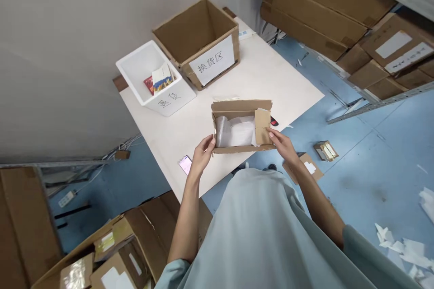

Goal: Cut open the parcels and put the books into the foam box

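Between my two hands is a small open cardboard box (241, 105), its long flap raised at the back and a short flap (262, 119) at its right end. Inside lies something in whitish, translucent wrapping (237, 131); what it wraps is hidden. My left hand (204, 151) grips the box's left end, thumb toward the near corner. At the right end my right hand (282, 144) holds the side, its fingers by the short flap. A red and black tool (274, 121) pokes out behind the box. Left of my left hand lies a phone (185, 164) with a lit screen.
On the white table (278, 72) stand a labelled cardboard box (217, 61) and a white bin (169, 99) holding packets. Shelving with cartons (315, 4) is at right. A big carton of parcels (156, 230) sits lower left. Paper scraps (412, 253) and small boxes (326, 151) lie on the floor.
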`<state>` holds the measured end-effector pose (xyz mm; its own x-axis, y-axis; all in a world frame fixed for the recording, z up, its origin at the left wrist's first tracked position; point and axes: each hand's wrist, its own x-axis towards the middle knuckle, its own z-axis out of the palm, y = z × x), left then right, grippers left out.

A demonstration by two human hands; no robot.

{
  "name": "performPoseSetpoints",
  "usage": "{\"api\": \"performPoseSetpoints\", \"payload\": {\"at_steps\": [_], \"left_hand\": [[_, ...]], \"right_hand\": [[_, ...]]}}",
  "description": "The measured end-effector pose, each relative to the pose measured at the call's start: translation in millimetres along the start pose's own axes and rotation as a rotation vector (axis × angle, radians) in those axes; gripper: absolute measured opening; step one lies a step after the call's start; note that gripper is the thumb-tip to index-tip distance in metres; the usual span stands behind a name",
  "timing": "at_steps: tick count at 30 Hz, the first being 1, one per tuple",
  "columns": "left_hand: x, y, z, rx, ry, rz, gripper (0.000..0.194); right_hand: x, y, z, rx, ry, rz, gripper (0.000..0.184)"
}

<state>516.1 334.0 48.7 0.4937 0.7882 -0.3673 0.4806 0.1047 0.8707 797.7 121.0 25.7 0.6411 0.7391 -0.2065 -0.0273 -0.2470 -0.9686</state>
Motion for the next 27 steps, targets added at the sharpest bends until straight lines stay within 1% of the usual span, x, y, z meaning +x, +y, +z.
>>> {"api": "performPoseSetpoints", "payload": {"at_steps": [2, 4, 6, 7, 9, 12, 14, 15, 16, 17, 18, 19, 20, 21, 22, 24, 25, 27], "left_hand": [[-5, 26, 35.0, 0.029, -0.044, 0.059, 0.071], [-5, 50, 77.3, 0.06, -0.104, 0.111, 0.073], [0, 73, 127.0, 0.098, -0.185, 0.167, 0.074], [3, 84, 154.8, 0.115, -0.236, 0.196, 0.073], [10, 103, 217.1, 0.138, -0.354, 0.247, 0.072], [12, 124, 324.5, 0.135, -0.546, 0.304, 0.071], [3, 134, 397.6, 0.123, -0.703, 0.335, 0.068], [-5, 138, 431.1, 0.131, -0.789, 0.347, 0.065], [-15, 140, 460.9, 0.147, -0.885, 0.347, 0.063], [-25, 141, 486.0, 0.164, -0.991, 0.341, 0.061], [-35, 142, 505.9, 0.18, -1.095, 0.336, 0.059], [-45, 141, 520.2, 0.188, -1.181, 0.331, 0.058], [-53, 139, 529.2, 0.19, -1.242, 0.325, 0.057], [-59, 136, 533.2, 0.188, -1.274, 0.316, 0.057], [-63, 131, 532.6, 0.183, -1.274, 0.302, 0.058], [-65, 118, 519.5, 0.178, -1.209, 0.254, 0.059], [-63, 110, 507.8, 0.176, -1.153, 0.221, 0.06], [-58, 93, 475.6, 0.158, -1.009, 0.152, 0.059]], "right_hand": [[-16, 1, -39, 0.015, 0.079, -0.021, 0.066], [-35, 7, -80, 0.025, 0.176, -0.021, 0.066], [-56, 16, -125, 0.015, 0.301, -0.008, 0.067], [-69, 21, -147, 0.006, 0.369, 0.002, 0.067], [-96, 34, -194, -0.017, 0.502, 0.027, 0.068], [-145, 58, -265, -0.059, 0.705, 0.076, 0.067], [-183, 77, -308, -0.092, 0.873, 0.132, 0.069], [-203, 87, -327, -0.12, 0.98, 0.168, 0.071], [-223, 97, -344, -0.164, 1.098, 0.209, 0.074], [-242, 107, -358, -0.225, 1.217, 0.249, 0.077], [-259, 117, -369, -0.3, 1.328, 0.287, 0.08], [-273, 126, -376, -0.376, 1.404, 0.316, 0.082], [-282, 135, -380, -0.43, 1.436, 0.338, 0.082], [-286, 142, -380, -0.455, 1.422, 0.354, 0.081], [-285, 148, -378, -0.451, 1.37, 0.364, 0.079], [-267, 157, -364, -0.399, 1.195, 0.363, 0.072], [-251, 159, -355, -0.371, 1.089, 0.348, 0.069], [-211, 157, -331, -0.335, 0.866, 0.288, 0.065]]}}
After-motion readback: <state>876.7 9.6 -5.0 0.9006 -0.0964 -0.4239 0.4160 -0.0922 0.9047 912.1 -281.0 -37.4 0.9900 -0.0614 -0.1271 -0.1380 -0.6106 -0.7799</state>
